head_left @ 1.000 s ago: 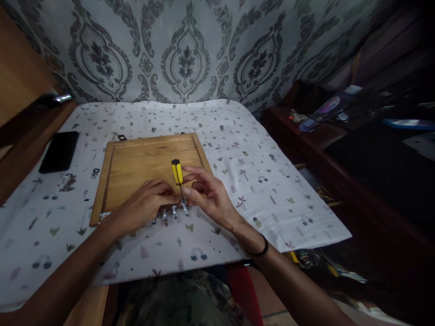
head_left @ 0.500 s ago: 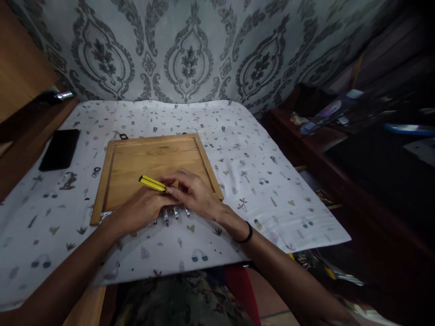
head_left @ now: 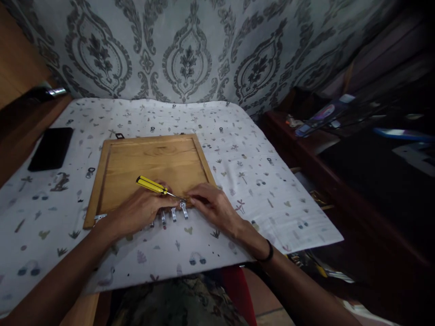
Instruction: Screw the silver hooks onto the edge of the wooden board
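Observation:
A framed wooden panel [head_left: 146, 158] lies on the cloth, with several small silver metal hooks [head_left: 174, 214] along its near edge. My left hand [head_left: 139, 210] rests over that edge, fingers closed around a yellow-and-black screwdriver [head_left: 152, 184]. The shank points right, its tip close to the rightmost hook [head_left: 184, 209]. My right hand [head_left: 217, 206] is beside the tip at the panel's near right, thumb and fingertips pinched together. Whatever sits between those fingertips is too small to make out.
A white printed cloth [head_left: 258, 213] covers the table. A black phone [head_left: 50, 149] lies at the left. On the dark furniture to the right are a bottle [head_left: 325, 115] and a blue-edged object [head_left: 403, 135]. A patterned curtain [head_left: 186, 59] hangs behind.
My right hand has left the screwdriver's handle end and moved right and down to its tip. The shank and the rightmost hook now show. The view has shifted slightly.

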